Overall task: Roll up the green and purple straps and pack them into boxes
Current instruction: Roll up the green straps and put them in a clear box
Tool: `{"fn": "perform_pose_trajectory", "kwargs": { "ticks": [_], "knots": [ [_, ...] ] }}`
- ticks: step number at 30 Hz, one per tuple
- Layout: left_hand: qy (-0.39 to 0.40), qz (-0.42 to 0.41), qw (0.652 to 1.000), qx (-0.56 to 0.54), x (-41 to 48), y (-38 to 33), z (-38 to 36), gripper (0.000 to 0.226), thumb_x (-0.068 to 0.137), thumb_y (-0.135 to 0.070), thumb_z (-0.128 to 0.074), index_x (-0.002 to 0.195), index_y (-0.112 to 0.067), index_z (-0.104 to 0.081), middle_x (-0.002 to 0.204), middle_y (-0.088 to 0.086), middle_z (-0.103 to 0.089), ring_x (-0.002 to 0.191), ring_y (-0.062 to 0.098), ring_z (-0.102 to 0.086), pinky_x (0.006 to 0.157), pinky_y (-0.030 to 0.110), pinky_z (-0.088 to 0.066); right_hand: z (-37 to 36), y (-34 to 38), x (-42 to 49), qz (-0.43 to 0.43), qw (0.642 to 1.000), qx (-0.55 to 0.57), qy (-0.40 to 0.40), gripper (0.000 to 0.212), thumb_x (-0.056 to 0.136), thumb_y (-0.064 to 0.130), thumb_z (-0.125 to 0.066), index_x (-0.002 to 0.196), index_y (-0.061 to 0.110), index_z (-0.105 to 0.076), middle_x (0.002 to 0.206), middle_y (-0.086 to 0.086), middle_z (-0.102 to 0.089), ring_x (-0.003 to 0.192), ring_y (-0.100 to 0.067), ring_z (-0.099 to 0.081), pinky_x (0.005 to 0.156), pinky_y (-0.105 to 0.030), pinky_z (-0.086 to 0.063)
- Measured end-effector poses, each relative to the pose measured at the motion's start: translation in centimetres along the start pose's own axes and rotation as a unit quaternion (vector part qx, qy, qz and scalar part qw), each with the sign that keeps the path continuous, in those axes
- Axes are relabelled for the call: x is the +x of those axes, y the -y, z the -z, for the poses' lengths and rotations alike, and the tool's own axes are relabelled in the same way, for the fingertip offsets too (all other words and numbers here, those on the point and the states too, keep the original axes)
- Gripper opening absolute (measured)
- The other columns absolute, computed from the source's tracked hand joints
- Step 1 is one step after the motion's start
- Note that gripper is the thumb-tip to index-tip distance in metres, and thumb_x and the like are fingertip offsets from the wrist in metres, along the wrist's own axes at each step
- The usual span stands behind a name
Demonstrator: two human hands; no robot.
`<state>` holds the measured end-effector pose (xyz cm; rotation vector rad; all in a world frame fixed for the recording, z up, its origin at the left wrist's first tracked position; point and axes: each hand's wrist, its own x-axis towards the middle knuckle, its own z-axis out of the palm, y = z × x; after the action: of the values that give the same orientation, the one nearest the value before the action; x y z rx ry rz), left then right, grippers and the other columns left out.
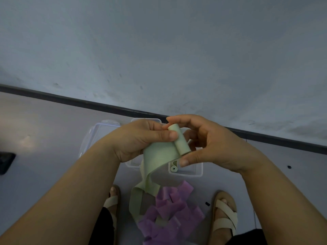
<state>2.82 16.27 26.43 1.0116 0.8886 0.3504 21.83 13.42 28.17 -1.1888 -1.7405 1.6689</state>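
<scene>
The right hand (212, 144) is pinching the rolled end (178, 140) of 1 green strap (159, 154), fingers curled at the top of the roll and thumb at the bottom. The left hand (138, 138) is gripping the flat part just beside the roll, its thumb pressing across it.

The loose tail is hanging down between 2 sandalled feet (226, 214) to the floor, where it is touching a heap of purple straps (175, 211) too tangled to count.

Beneath the hands, clear plastic boxes (192, 173) are sitting on the floor. The hands are hiding much of them, so I cannot tell their number. 1 finished green roll (174, 167) is showing in the right one.

1 dark object (6, 162) is lying at the left edge. The pale grey floor (44, 129) is meeting a scuffed grey-blue wall (159, 50) along 1 dark skirting strip (88, 103).
</scene>
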Motion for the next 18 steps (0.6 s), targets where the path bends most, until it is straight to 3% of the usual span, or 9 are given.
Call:
{"fn": "perform_pose_trajectory", "kwargs": {
  "ticks": [3,9,13,18],
  "knots": [
    [-0.006,0.011,1.000,-0.001,0.13,0.18,-0.02,0.009,0.068,-0.017,-0.076,0.059,-0.016,-0.074,0.062,0.002,-0.069,0.056,0.009,-0.065,0.052,0.018,-0.051,0.02,0.15,-0.07,0.000,1.000,-0.029,-0.004,0.063,0.061,0.006,-0.081,0.109,0.037,-0.056,0.073,0.027,-0.060,0.067,0.002,-0.054,0.068,-0.020,-0.050],
    [-0.002,0.020,1.000,0.023,0.41,0.55,-0.09,0.011,0.060,-0.024,-0.082,0.058,-0.017,-0.074,0.060,0.000,-0.068,0.054,0.007,-0.063,0.052,0.016,-0.049,-0.01,0.34,-0.20,0.000,0.996,-0.078,-0.039,0.056,0.058,0.010,-0.085,0.104,0.034,-0.062,0.071,0.026,-0.062,0.060,-0.008,-0.053,0.068,-0.038,-0.052],
    [-0.008,0.007,0.999,0.047,0.58,0.68,0.01,0.036,0.042,-0.045,-0.085,0.065,-0.018,-0.076,0.066,0.000,-0.070,0.061,0.008,-0.064,0.061,0.020,-0.051,0.11,0.24,-0.30,-0.005,0.996,-0.085,-0.039,0.057,0.058,0.012,-0.085,0.105,0.034,-0.062,0.067,0.024,-0.061,0.059,-0.008,-0.052,0.067,-0.038,-0.053],
    [-0.073,-0.014,0.995,0.072,0.58,0.77,0.34,0.034,0.054,-0.049,-0.074,0.071,-0.020,-0.076,0.073,0.001,-0.071,0.071,0.012,-0.064,0.073,0.030,-0.047,-0.11,-0.33,0.27,-0.018,0.997,-0.051,-0.060,0.064,0.060,0.016,-0.083,0.112,0.041,-0.057,0.087,0.025,-0.063,0.068,-0.001,-0.055,0.071,-0.028,-0.051]
  ]
}}
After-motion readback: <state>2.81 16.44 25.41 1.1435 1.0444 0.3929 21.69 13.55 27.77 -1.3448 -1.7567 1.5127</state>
